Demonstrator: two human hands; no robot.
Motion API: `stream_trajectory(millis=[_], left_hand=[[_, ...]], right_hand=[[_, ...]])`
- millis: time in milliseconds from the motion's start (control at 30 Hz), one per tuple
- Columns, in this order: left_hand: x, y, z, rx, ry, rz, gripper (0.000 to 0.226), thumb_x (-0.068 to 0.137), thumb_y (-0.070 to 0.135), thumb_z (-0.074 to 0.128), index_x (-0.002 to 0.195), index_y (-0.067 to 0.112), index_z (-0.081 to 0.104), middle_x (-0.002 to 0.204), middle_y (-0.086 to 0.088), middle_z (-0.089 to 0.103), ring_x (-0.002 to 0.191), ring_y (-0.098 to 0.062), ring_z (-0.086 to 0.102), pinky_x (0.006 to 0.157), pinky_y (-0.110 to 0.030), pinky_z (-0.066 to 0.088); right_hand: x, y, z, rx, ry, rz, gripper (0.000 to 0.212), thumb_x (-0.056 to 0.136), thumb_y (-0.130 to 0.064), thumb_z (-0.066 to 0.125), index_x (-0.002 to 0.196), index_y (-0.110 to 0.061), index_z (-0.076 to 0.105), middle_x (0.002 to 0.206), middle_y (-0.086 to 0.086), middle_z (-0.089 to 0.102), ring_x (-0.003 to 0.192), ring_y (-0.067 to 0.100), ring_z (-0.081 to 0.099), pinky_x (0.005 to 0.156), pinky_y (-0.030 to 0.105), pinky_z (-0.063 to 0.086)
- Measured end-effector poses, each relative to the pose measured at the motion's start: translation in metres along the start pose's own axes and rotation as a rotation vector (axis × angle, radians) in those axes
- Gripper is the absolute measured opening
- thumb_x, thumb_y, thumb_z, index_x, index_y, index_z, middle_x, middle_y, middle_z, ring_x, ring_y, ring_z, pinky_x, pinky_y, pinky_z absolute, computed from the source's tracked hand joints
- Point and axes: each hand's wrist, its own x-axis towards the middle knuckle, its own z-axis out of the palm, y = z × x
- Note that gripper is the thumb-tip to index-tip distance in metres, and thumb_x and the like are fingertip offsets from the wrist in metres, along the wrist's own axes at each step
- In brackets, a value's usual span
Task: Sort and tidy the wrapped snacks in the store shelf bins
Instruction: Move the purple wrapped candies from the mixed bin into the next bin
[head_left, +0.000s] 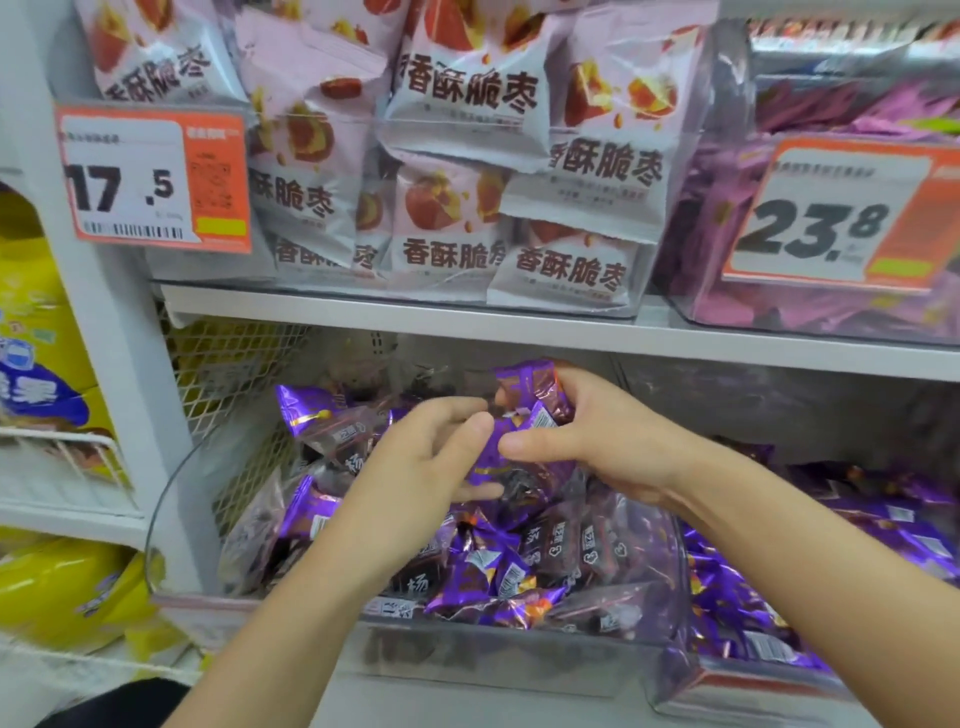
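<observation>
Both hands are over the clear bin (171, 519) on the lower shelf. The right hand (597, 441) is curled round a bunch of purple packets (524, 395), with its thumb pressed on the lowest one and the fingers wrapped behind. The left hand (426, 457) is half closed. Its thumb and fingers pinch the near edge of that same bunch from the other side, though blur hides the exact finger contact. The bunch hangs just above the loose packets (493, 571), which are heaped every way up in the bin.

We judge the step in hand to be gathering and squaring a handful before setting it back in order.

- Let the left hand line the packet edges up against the right palm, all printed faces one way.
- The foil looks slippery, so we'd grip across the flat bodies, not the crimped ends.
- Lower the bunch as a stack against the back or side wall of the bin rather than dropping it on the heap.
- The neighbour bin (779, 670) to the right holds similar purple wrappers, so check the print before mixing them.

The bags (467, 156) on the shelf board (467, 322) above, behind the price tag (150, 176), look like another product, so we'd leave them alone.
</observation>
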Motion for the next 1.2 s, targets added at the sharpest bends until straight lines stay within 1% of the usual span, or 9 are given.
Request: stream_trajectory(millis=[167,333,467,567,700,833,933,1100,1200], left_hand=[[0.002,0.003,0.01,-0.15,-0.101,-0.056,0.025,0.092,0.02,0.052,0.11,0.007,0.062,0.106,-0.009,0.068,0.094,-0.014,0.068,0.077,-0.029,0.058],[0.006,0.007,0.019,-0.316,-0.037,-0.194,0.023,0.099,0.013,0.041,0.104,0.001,0.06,0.098,-0.014,0.071,0.08,-0.026,0.072,0.064,-0.027,0.059],[0.009,0.008,0.024,-0.364,0.019,-0.176,0.024,0.1,0.013,0.038,0.108,0.003,0.058,0.095,-0.015,0.072,0.079,-0.026,0.072,0.066,-0.029,0.06],[0.01,0.01,0.027,-0.408,0.004,-0.158,0.026,0.1,0.016,0.038,0.105,0.004,0.059,0.093,-0.014,0.072,0.076,-0.024,0.072,0.068,-0.031,0.06],[0.008,0.01,0.03,-0.39,-0.09,-0.155,0.04,0.091,0.038,0.047,0.109,0.004,0.058,0.1,-0.015,0.071,0.083,-0.027,0.072,0.074,-0.034,0.059],[0.006,0.013,0.03,-0.361,-0.106,-0.074,0.046,0.071,0.039,0.058,0.104,0.007,0.06,0.093,-0.008,0.074,0.086,-0.021,0.071,0.076,-0.03,0.058],[0.006,0.012,0.029,-0.364,-0.128,-0.054,0.049,0.069,0.031,0.064,0.11,0.005,0.057,0.096,-0.009,0.073,0.087,-0.019,0.071,0.075,-0.029,0.058],[0.008,0.007,0.029,-0.277,-0.044,-0.09,0.023,0.084,0.011,0.063,0.105,0.005,0.058,0.091,-0.01,0.072,0.076,-0.016,0.071,0.063,-0.027,0.058],[0.011,0.004,0.023,-0.272,0.025,-0.122,0.016,0.088,0.018,0.059,0.099,0.006,0.059,0.092,-0.016,0.07,0.071,-0.019,0.071,0.057,-0.025,0.057]], right_hand=[[-0.011,0.001,-0.005,-0.106,0.057,-0.009,0.026,0.078,-0.014,0.073,0.095,-0.004,0.057,0.08,0.002,0.057,0.072,0.009,0.052,0.067,0.022,0.044],[-0.019,0.004,-0.004,-0.192,0.276,0.043,0.013,0.073,-0.018,0.064,0.08,-0.012,0.055,0.065,-0.007,0.05,0.062,0.009,0.044,0.062,0.03,0.037],[-0.025,-0.001,-0.003,-0.28,0.321,0.023,0.021,0.077,-0.013,0.063,0.094,-0.01,0.051,0.077,-0.005,0.057,0.066,0.008,0.049,0.065,0.027,0.043],[-0.031,-0.003,-0.003,-0.35,0.298,0.004,0.033,0.074,-0.014,0.067,0.1,-0.017,0.046,0.088,-0.003,0.063,0.068,0.006,0.054,0.062,0.022,0.046],[-0.035,-0.004,-0.012,-0.493,0.24,-0.111,0.026,0.071,-0.009,0.071,0.086,-0.024,0.056,0.079,-0.007,0.062,0.066,0.003,0.052,0.068,0.027,0.047],[-0.037,-0.006,-0.02,-0.28,0.157,-0.051,0.025,0.076,-0.005,0.071,0.09,-0.025,0.067,0.08,-0.005,0.068,0.067,0.003,0.059,0.066,0.019,0.05],[-0.037,-0.002,-0.019,-0.309,0.119,-0.02,0.025,0.076,-0.008,0.072,0.096,-0.021,0.063,0.079,-0.001,0.067,0.065,0.006,0.056,0.064,0.021,0.047],[-0.033,0.001,-0.01,-0.34,0.151,0.008,0.037,0.072,-0.017,0.077,0.096,-0.021,0.049,0.087,0.004,0.069,0.067,0.013,0.061,0.067,0.038,0.052],[-0.03,0.001,-0.011,-0.402,0.311,-0.011,0.028,0.076,-0.029,0.073,0.093,-0.021,0.053,0.083,0.002,0.063,0.064,0.009,0.054,0.063,0.03,0.047]])
